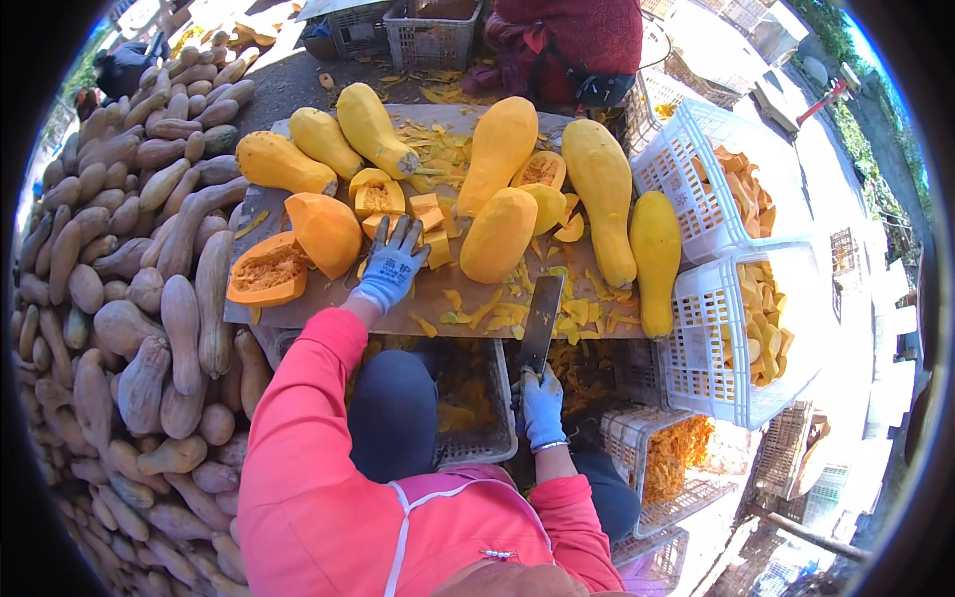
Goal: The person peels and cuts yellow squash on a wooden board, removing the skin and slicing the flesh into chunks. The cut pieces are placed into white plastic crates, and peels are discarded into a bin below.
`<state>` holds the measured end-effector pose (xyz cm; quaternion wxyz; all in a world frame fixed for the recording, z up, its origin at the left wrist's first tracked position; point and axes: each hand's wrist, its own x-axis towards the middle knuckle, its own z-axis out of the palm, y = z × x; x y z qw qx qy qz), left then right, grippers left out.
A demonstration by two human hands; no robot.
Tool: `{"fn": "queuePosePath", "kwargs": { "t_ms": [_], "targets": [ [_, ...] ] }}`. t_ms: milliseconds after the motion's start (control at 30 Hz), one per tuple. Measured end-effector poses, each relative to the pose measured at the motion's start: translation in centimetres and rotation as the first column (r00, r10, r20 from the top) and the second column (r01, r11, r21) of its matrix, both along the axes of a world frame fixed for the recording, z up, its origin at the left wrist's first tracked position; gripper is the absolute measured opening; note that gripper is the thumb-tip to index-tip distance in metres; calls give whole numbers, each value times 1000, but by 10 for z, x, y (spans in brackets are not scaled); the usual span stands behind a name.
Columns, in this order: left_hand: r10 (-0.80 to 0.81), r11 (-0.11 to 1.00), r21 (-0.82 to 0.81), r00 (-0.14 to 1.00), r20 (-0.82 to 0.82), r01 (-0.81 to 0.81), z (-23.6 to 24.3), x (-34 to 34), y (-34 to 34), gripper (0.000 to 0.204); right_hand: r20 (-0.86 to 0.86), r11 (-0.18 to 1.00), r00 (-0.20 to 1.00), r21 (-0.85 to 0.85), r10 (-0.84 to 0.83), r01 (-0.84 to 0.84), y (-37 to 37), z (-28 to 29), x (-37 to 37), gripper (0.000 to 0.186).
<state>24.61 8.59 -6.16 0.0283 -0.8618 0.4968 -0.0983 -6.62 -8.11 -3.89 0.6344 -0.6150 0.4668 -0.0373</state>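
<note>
My left hand (390, 271), in a pale blue work glove, is spread over cut orange squash chunks (435, 244) on the board (398, 320). Its fingers are stretched apart and touch the chunks. Beside it lie a peeled squash piece (325, 235) and a hollowed squash half (269, 274) with its seed cavity showing. My right hand (542, 408), gloved too, is closed round the handle of a knife (543, 316) with a broad dark blade. The blade points away from me, over the board's near edge and apart from the squash. Several whole peeled squashes (500, 149) lie along the board.
Unpeeled squashes (144, 383) form a big heap at left. White crates (693, 189) of cut squash stand at right, above another crate (637, 438) of orange shreds. A crate (487, 438) sits under the board. Peelings (572, 323) litter the board; another person (587, 40) is beyond it.
</note>
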Motion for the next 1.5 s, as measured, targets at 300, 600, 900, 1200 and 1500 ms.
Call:
{"fn": "queuePosePath", "kwargs": {
  "t_ms": [300, 600, 900, 1200, 1500],
  "targets": [
    [-261, 728, -340, 218, -940, -596, 61, 14, -163, 82, -71, 868, 978, -452, 197, -208, -40, -5, 56, 35],
    [-240, 869, -408, 482, -843, -281, 53, -20, -87, 95, 17, 819, 948, -509, 319, -266, -15, 33, 37, 36],
    [-312, 833, -432, 352, -883, -346, 62, -18, -44, 107, 91, 744, 919, -620, 383, -249, -4, 100, 61, 36],
    [-285, 851, -489, 950, -124, 192, 143, -8, -40, 79, -258, 561, 834, -639, 488, -527, 2, 122, 85, 43],
    [-293, 897, -387, 944, -151, 216, 123, 15, -50, 64, -524, 215, 647, -661, 554, -719, -13, 107, 108, 19]
  ]
}}
